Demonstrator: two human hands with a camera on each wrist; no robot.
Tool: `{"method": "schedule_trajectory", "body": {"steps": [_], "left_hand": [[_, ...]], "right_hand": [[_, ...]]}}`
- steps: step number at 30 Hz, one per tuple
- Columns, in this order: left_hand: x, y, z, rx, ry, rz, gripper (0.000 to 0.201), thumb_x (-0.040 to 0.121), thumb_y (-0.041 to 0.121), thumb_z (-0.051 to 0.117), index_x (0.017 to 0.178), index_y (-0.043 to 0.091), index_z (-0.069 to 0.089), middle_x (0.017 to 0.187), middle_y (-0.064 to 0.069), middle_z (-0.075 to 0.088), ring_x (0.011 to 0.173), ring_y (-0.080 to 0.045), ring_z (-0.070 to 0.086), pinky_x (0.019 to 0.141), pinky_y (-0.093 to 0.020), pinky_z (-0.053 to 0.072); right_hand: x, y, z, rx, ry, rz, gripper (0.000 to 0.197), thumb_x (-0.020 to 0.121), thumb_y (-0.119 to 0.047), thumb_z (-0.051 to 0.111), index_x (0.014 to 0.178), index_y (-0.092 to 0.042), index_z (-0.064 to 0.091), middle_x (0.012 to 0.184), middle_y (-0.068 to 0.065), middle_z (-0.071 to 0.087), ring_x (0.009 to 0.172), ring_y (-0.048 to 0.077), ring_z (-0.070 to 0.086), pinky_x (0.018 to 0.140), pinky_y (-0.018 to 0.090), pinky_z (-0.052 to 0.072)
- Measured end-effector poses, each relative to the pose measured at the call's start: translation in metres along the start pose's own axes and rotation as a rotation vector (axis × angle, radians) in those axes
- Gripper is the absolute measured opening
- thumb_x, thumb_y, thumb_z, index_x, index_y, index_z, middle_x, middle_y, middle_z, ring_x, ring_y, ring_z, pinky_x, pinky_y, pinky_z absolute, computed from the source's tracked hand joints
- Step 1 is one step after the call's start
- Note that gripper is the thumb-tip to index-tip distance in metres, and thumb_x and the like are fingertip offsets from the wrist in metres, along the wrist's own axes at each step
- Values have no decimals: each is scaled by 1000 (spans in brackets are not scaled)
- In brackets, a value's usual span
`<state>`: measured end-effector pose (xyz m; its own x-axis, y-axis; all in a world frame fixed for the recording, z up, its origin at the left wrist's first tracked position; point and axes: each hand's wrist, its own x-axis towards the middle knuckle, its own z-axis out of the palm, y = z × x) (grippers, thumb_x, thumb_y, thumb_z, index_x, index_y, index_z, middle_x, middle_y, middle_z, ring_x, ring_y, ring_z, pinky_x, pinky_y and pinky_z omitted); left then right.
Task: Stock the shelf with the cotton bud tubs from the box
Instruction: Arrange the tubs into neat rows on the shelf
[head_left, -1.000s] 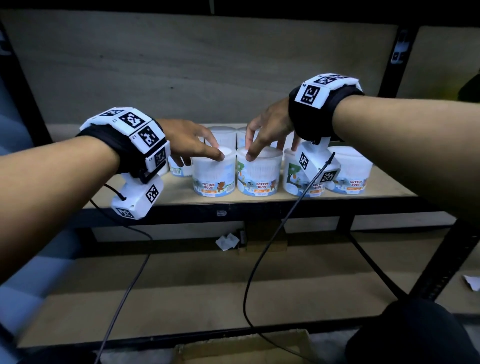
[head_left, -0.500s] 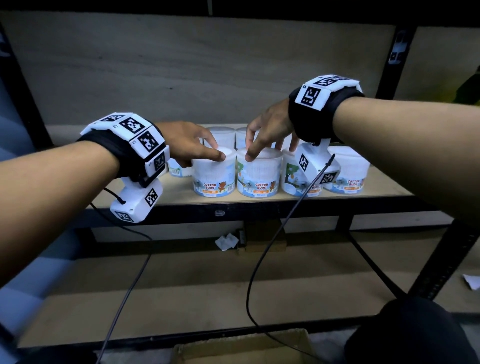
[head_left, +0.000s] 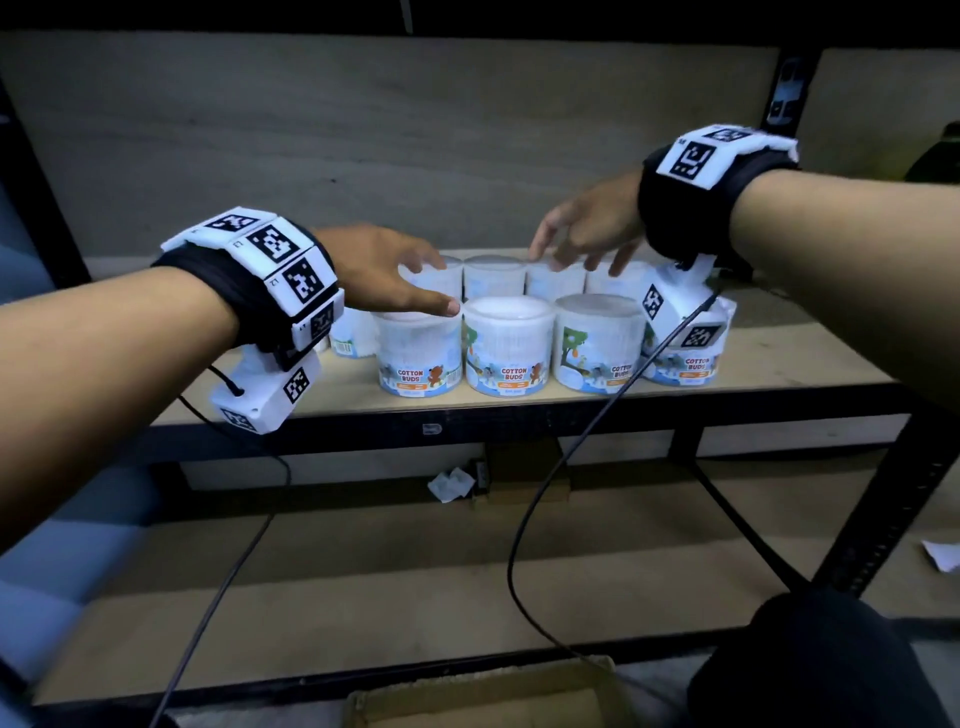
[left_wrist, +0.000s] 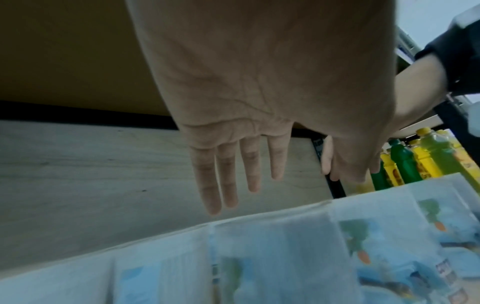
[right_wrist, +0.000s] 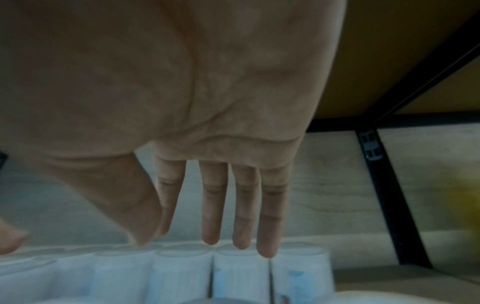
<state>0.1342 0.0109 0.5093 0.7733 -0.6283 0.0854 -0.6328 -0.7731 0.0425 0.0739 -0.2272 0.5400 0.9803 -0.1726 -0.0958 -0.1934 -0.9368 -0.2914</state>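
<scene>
Several cotton bud tubs (head_left: 508, 345) stand in two rows on the wooden shelf (head_left: 810, 358), white with blue picture labels. My left hand (head_left: 395, 275) hovers over the left tubs with fingers straight, the thumb near the lid of the front left tub (head_left: 420, 353). In the left wrist view the left hand (left_wrist: 233, 170) is flat above blurred tubs (left_wrist: 272, 257), holding nothing. My right hand (head_left: 582, 239) is spread above the back row; in the right wrist view its fingers (right_wrist: 241, 216) hang straight just over the tub lids (right_wrist: 239, 267).
The shelf's black frame (head_left: 519, 421) runs along the front edge, with a lower wooden shelf (head_left: 363, 571) beneath. A cardboard box (head_left: 483, 701) sits at the bottom. Wrist cables (head_left: 540, 493) dangle in front. Yellow and green bottles (left_wrist: 415, 160) stand in the neighbouring bay.
Both hands have lifted off the front tubs' lids and opened; the right hand has moved back and to the right over the rear row.
</scene>
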Motion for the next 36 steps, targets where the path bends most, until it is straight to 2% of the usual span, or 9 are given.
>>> {"method": "schedule_trajectory", "body": {"steps": [3, 5, 8, 13, 15, 19, 25, 30, 36], "left_hand": [[11, 26, -3, -12, 20, 84, 70, 79, 74, 55, 138, 39, 46, 134, 16, 56, 102, -10, 54, 104, -30, 38], [20, 48, -2, -36, 31, 143, 67, 80, 72, 56, 136, 37, 49, 130, 16, 59, 102, -10, 55, 104, -30, 40], [35, 81, 3, -37, 11, 203, 72, 78, 75, 55, 138, 35, 49, 132, 15, 59, 108, -10, 56, 106, -32, 40], [54, 123, 18, 19, -63, 213, 90, 74, 83, 48, 146, 29, 41, 144, 10, 51, 131, -17, 48, 111, -34, 34], [60, 131, 21, 48, -73, 205, 93, 73, 85, 46, 147, 29, 40, 147, 9, 48, 135, -18, 44, 112, -34, 32], [74, 133, 29, 81, -60, 193, 96, 67, 90, 47, 144, 31, 45, 149, 7, 46, 136, -20, 43, 113, -38, 33], [79, 132, 31, 70, -87, 202, 81, 77, 79, 51, 141, 30, 49, 150, 7, 45, 137, -18, 41, 113, -35, 32], [77, 130, 29, 21, -137, 249, 62, 81, 70, 55, 132, 34, 58, 138, 8, 56, 125, -17, 51, 107, -33, 38], [76, 130, 29, 3, -130, 234, 64, 82, 69, 57, 134, 31, 56, 143, 8, 51, 128, -17, 48, 108, -31, 36]], "right_hand": [[-5, 27, -13, -47, 23, 72, 38, 96, -7, 58, 127, -29, 60, 120, 8, 54, 107, 28, 57, 82, 36, 51], [-11, 43, -18, -107, 13, 126, 42, 93, -2, 59, 126, -29, 60, 118, 9, 52, 109, 31, 59, 75, 33, 50], [-19, 63, -19, -171, -28, 198, 53, 86, -5, 71, 130, -30, 57, 124, 8, 53, 119, 33, 56, 63, 25, 46], [-29, 90, -9, -134, -87, 254, 67, 79, -17, 82, 137, -32, 51, 120, 7, 52, 100, 21, 50, 57, 22, 42], [-29, 98, -6, -92, -93, 259, 67, 80, -18, 82, 138, -31, 51, 125, 8, 52, 103, 22, 52, 60, 23, 46], [-24, 106, -5, -35, -91, 268, 69, 73, -22, 86, 133, -36, 55, 134, 10, 54, 119, 31, 54, 95, 41, 54], [-23, 110, -4, 14, -94, 244, 66, 72, -17, 87, 128, -35, 57, 130, 11, 57, 118, 32, 57, 95, 46, 55], [-24, 112, -3, 26, -94, 223, 64, 73, -15, 86, 127, -34, 57, 125, 10, 62, 114, 31, 60, 93, 43, 56], [-24, 111, -4, 11, -102, 217, 66, 75, -16, 85, 131, -32, 55, 122, 7, 63, 113, 32, 60, 93, 42, 55]]}}
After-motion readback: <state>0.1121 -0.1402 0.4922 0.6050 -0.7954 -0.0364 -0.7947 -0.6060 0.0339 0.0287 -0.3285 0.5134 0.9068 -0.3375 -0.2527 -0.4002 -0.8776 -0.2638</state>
